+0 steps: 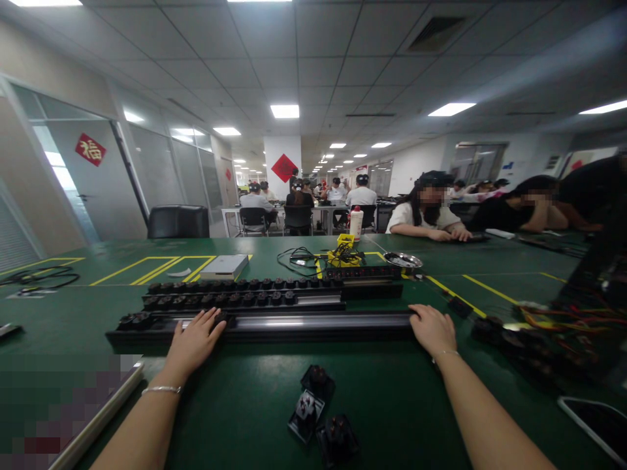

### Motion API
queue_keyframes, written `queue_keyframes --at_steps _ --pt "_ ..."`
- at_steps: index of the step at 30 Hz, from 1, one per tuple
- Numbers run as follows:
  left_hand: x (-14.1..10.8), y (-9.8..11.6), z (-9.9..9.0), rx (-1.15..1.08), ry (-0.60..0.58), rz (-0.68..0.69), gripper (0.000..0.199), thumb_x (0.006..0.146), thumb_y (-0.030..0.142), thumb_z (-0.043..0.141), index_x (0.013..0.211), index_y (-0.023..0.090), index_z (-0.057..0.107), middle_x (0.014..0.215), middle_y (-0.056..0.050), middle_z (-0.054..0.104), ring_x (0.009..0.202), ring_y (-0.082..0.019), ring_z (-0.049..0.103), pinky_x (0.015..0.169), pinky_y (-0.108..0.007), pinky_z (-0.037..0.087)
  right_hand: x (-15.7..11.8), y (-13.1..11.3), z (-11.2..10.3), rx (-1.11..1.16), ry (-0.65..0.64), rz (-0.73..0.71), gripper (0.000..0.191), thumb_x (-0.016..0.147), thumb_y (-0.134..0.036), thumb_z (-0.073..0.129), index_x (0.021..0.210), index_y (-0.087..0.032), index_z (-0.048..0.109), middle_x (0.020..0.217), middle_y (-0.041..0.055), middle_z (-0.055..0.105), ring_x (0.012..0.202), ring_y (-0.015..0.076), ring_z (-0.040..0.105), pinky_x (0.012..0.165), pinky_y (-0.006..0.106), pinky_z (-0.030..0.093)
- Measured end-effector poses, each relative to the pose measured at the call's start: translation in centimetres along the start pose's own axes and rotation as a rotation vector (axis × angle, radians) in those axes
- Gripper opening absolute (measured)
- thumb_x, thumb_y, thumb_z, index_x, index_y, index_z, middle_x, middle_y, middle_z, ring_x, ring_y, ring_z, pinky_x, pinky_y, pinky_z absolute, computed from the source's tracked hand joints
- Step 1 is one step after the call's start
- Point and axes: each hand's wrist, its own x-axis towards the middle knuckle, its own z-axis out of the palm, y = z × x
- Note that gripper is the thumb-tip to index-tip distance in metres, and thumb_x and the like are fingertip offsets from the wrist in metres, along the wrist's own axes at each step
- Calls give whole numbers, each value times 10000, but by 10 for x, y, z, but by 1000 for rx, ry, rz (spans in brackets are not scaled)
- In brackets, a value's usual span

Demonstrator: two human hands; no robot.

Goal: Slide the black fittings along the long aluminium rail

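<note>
A long black rail (318,329) with a shiny inner strip lies across the green table. My left hand (194,341) is over its left part, thumb and forefinger around a small black module (226,319); the fingertips are partly hidden. At the rail's right end, my right hand (434,331) grips the edge, thumb toward the inside. More black modules (137,320) sit at the rail's left end. Behind it are two shorter rails holding rows of black modules (249,298). Nearer to me, between my forearms, several loose black pieces (306,408) lie on the table.
Behind the rails are a white box (224,267), tangled black cables (298,258), a yellow basket (345,247), a metal dish (402,260) and a bottle (355,222). Dark parts and wires (533,339) lie at right, a phone-like device (597,421) nearer. People sit across the table.
</note>
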Motion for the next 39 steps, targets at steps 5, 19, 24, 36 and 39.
queue_keyframes --at_steps 5,19,24,36,39 --pt "0 2 2 16 39 76 524 880 425 280 1343 213 408 1405 -52 415 1324 -235 322 1073 -490 219 1 1 1 2 15 -2 457 817 -284 281 1138 -245 604 1275 27 545 1232 210 400 1043 475 229" --pt "0 7 3 3 39 102 538 890 421 263 1350 174 390 1404 -69 414 1323 -228 322 1080 -482 197 0 1 2 -10 39 -13 446 809 -259 295 1120 -238 614 1246 23 568 1198 206 434 1022 449 269" --pt "-1 11 2 -3 39 114 537 890 427 262 1352 184 387 1410 -69 406 1327 -230 315 1075 -492 196 1 1 2 -14 38 -17 451 812 -264 290 1122 -236 617 1256 29 561 1206 215 425 1026 465 265" --pt "0 17 4 -14 41 155 549 893 428 249 1347 155 396 1414 -81 400 1330 -235 307 1074 -479 215 0 0 1 4 18 -12 464 820 -284 276 1142 -232 606 1261 31 556 1218 218 413 1042 478 243" --pt "0 19 4 -14 43 170 543 893 417 256 1343 151 401 1410 -82 405 1329 -237 309 1076 -472 217 0 0 2 8 24 -2 461 815 -277 280 1140 -231 604 1278 22 544 1223 214 407 1050 475 229"
